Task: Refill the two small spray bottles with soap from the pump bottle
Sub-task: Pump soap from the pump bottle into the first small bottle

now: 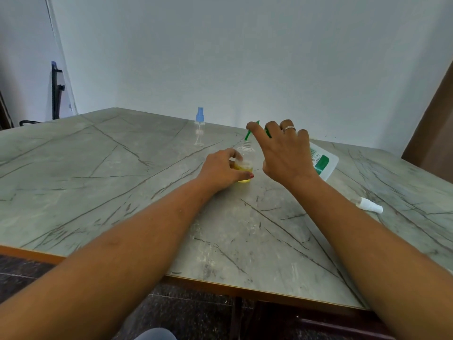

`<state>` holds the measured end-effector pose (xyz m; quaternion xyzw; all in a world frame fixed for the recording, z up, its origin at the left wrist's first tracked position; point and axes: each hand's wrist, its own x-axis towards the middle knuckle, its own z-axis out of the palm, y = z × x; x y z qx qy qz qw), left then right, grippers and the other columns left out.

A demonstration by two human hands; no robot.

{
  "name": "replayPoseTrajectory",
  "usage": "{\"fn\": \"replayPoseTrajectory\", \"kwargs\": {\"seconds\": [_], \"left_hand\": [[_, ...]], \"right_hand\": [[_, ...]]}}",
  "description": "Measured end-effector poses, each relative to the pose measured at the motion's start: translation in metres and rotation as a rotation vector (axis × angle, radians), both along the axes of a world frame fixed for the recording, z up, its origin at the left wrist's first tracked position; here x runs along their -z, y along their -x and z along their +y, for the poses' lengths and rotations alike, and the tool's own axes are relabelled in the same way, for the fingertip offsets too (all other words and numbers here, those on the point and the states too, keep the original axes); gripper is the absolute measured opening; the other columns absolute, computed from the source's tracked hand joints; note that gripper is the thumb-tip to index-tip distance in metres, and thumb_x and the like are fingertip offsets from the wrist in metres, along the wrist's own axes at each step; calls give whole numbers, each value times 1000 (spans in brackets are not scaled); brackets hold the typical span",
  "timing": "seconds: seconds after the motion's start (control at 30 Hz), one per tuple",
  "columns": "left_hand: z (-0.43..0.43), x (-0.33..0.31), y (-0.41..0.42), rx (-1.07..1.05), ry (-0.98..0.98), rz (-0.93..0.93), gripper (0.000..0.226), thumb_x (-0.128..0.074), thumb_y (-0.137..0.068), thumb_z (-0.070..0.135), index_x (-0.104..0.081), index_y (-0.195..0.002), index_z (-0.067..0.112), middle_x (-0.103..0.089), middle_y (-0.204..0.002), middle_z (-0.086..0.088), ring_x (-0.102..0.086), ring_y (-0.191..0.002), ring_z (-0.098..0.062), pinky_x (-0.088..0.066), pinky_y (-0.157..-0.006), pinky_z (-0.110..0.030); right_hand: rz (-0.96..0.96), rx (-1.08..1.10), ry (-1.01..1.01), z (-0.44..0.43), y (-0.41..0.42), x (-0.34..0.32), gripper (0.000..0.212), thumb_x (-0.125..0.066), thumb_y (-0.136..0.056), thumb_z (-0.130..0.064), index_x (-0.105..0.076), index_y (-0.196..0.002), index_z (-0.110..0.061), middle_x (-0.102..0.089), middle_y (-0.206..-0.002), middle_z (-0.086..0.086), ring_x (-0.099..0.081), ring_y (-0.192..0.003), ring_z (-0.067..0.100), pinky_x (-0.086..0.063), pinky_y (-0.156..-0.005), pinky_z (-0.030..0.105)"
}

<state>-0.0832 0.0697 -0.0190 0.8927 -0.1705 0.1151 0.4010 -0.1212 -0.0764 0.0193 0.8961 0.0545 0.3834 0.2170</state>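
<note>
My left hand grips a small clear spray bottle standing upright on the table; it has no cap and holds yellow soap at its bottom. My right hand rests on the green pump head of the white pump bottle, whose nozzle points down at the small bottle's open neck. Most of the pump bottle is hidden behind my hand. A second small clear spray bottle with a blue cap stands further back. A white spray cap lies on the table to the right.
The grey marbled table has an orange front edge close to me. A white wall runs behind it. A brown panel stands at the right, and a dark stand at the far left.
</note>
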Motion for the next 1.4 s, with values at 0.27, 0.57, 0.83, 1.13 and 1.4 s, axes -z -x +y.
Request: {"fn": "replayPoseTrajectory", "kwargs": {"seconds": [0.27,0.57,0.83,1.13,1.4], "left_hand": [[-1,0,-1,4,-1,4,55,-75,-71,44,-54,-117,22,-58,-121,-3,-51,-93,-12,-40,-76,-20],[-1,3,-3,-2,6,0,55,-75,-70,46,-55,-116,23,-58,-121,-2,-52,-93,-12,-40,-76,-20],[-1,4,-4,-1,16,-1,54,-76,-68,46,-55,-113,24,-58,-120,-1,-52,-92,-13,-40,-74,-19],[-1,3,-3,-1,7,-3,57,-76,-69,44,-55,-117,22,-58,-123,-2,-51,-92,-11,-40,-75,-18],[0,2,-1,10,15,-3,57,-76,-69,43,-55,-118,21,-58,-123,-3,-51,-93,-11,-41,-76,-19]], "right_hand": [[-25,-1,53,-2,2,-3,75,-72,-70,-29,-27,-130,-29,-54,-117,11,-52,-107,34,-47,-80,46],[-16,0,57,-5,1,-1,80,-73,-69,-27,-23,-131,-29,-54,-115,11,-52,-105,34,-47,-78,47],[23,6,-13,1,3,0,78,-70,-71,-25,-22,-133,-28,-52,-118,9,-50,-107,33,-47,-79,45],[2,2,8,0,4,-3,73,-71,-70,-26,-28,-130,-29,-55,-115,12,-52,-105,34,-47,-78,45],[29,-5,-8,-2,4,0,78,-69,-71,-25,-23,-134,-31,-53,-117,10,-50,-107,33,-47,-79,45]]}}
